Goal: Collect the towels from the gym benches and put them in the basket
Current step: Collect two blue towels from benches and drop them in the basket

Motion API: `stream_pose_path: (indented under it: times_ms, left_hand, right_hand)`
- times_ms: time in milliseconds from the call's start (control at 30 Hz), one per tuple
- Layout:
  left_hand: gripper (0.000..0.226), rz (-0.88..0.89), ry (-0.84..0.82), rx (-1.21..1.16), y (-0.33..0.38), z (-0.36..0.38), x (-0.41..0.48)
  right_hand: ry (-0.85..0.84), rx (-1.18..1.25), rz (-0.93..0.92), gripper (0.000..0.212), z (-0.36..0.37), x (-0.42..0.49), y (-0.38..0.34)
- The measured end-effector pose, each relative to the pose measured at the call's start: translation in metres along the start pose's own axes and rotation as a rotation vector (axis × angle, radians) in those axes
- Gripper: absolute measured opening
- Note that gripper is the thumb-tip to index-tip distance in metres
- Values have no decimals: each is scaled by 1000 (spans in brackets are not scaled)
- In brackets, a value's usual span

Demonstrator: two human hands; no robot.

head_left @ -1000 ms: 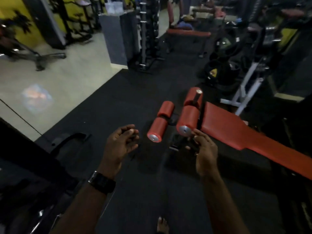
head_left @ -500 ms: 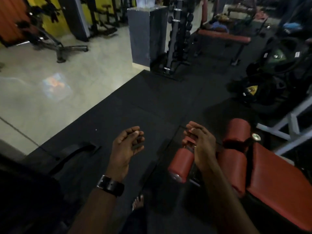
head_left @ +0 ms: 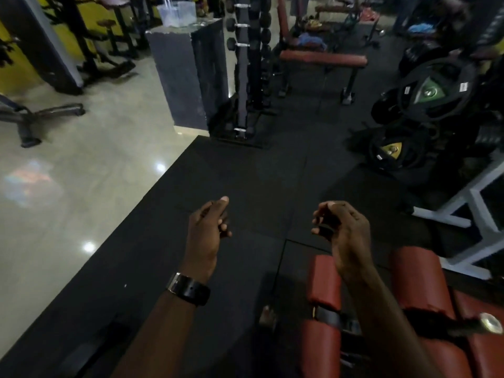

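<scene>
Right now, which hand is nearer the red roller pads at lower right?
Right. The right hand hovers just above the nearest red roller pad; the left hand is off to the side, over the black floor mat.

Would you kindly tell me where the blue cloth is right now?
In the head view, the blue cloth lies far ahead, upper centre-right, at the back edge of the flat red bench, just right of the dumbbell rack.
</scene>
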State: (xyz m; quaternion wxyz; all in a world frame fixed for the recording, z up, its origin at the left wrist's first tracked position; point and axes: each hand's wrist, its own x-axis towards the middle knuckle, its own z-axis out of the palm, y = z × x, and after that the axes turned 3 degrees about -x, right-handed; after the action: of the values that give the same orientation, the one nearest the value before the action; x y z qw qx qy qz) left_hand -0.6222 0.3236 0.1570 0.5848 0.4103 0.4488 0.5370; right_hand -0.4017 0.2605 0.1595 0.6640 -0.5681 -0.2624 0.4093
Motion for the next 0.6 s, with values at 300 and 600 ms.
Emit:
stream_pose_path:
  times_ms: [300,600]
  left_hand:
    - [51,-8,-21,64,12,105,254]
    - [42,13,-114,89,-9,198,466]
  right_hand:
    - [82,13,-75,43,73,264,-32]
    - [113,-119,-92,40,110,484,-32]
